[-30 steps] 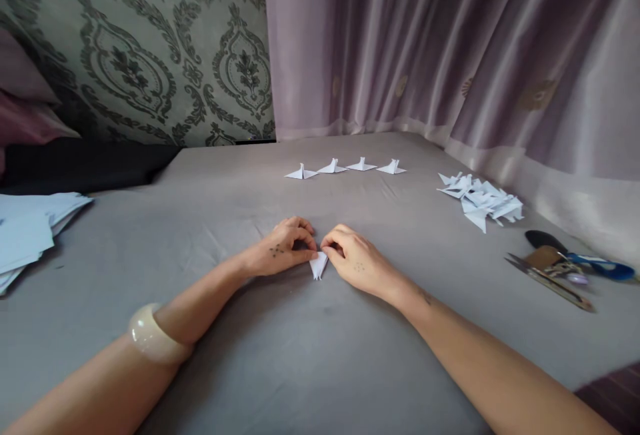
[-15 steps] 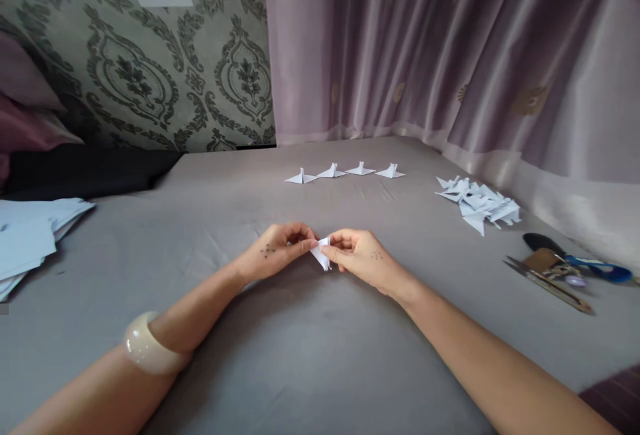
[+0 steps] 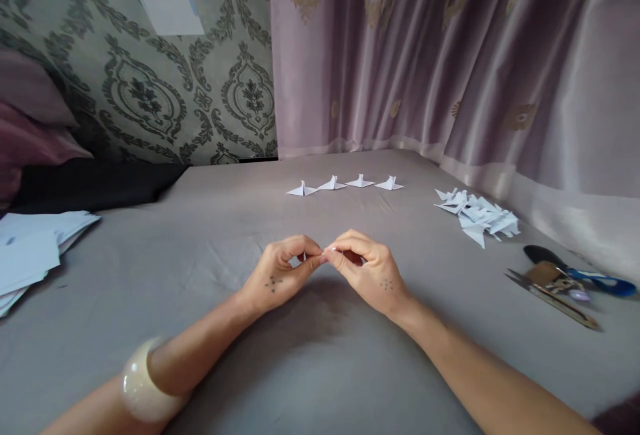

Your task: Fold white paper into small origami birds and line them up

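my left hand (image 3: 281, 267) and right hand (image 3: 373, 269) tightly pinch a mostly hidden bit of white paper (image 3: 334, 249); pulling too hard could rip it.

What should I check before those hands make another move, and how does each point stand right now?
1. Left hand pinching, thumb to finger: ok.
2. Right hand meeting it at the fingertips: ok.
3. Shape of what they pinch: cannot tell, the fingers hide it.
4. Row of four folded papers apart from the hands: ok, they stand beyond them.
5. Pointed tool away from the fingers: ok, it lies off to the right.
6. Sheets squared up: not ok, their edges are uneven.
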### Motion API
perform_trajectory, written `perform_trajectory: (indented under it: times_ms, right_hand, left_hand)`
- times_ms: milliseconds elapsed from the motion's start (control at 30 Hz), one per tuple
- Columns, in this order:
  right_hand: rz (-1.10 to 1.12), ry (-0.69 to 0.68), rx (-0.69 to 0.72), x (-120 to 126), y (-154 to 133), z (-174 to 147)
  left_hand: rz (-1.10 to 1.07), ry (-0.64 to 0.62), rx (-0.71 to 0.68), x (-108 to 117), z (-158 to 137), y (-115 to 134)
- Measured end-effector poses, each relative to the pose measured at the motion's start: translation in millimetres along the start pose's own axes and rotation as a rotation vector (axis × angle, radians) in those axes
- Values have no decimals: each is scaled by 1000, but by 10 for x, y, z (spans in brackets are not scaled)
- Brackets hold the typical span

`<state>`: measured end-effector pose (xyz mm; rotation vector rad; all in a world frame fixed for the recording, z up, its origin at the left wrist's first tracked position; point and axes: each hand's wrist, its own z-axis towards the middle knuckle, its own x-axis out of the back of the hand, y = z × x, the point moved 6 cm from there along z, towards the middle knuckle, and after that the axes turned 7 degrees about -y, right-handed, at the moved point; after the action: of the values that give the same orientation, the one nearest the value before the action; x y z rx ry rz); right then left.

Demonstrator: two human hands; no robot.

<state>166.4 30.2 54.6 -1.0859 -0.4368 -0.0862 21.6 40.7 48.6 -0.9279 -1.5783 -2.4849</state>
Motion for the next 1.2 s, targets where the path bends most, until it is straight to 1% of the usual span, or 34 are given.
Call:
perform_trajectory:
  times_ms: [67, 133, 200, 267, 333, 367, 433, 533, 633, 733, 800, 867, 933, 967, 1067, 1133, 1200]
  right_hand:
    - [-36, 8, 18, 12, -27, -1]
    - [-55, -4, -34, 39, 2, 11]
    - [-19, -32, -152, 80, 90, 25]
    - [56, -58, -287, 119, 195, 28]
    - [139, -89, -369, 122, 268, 23]
    - [166, -114, -382, 103, 285, 20]
    - [171, -166, -362, 36, 293, 15]
    - [89, -165, -289, -43, 285, 4]
    - [-16, -113, -254, -56, 299, -11]
    - [-133, -93, -247, -33, 321, -25]
    - [-227, -102, -221, -20, 317, -31]
    - [-346, -137, -184, -23, 304, -36]
    - [-458, -191, -157, -44, 299, -43]
    - [-496, -217, -151, -55, 301, -46]
    - [-530, -267, -162, -71, 320, -46]
    - [-521, -273, -184, -59, 337, -40]
    - [-505, -276, -208, -36, 355, -32]
  left_hand:
    - [-51, -51, 55, -34, 9, -2]
    - [-133, -107, 136, -73, 22, -43]
    - [-255, -114, 235, -96, 29, -135]
    - [-431, -72, 347, -111, 23, -272]
    - [-636, -44, 437, -149, 10, -404]
    - [-729, -37, 460, -169, 7, -451]
    - [-867, -51, 487, -212, 2, -504]
    - [-934, -111, 509, -266, -8, -499]
    - [-847, -183, 496, -296, -12, -438]
    - [-641, -227, 497, -291, -17, -403]
    - [-477, -183, 515, -232, -19, -413]
    - [-316, -80, 510, -124, -15, -413]
    - [-188, 2, 448, -29, 3, -372]
    - [-143, 13, 395, -6, 17, -339]
    - [-57, -45, 249, -30, 50, -254]
    - [-7, -107, 217, -81, 52, -251]
    - [47, -141, 213, -114, 47, -270]
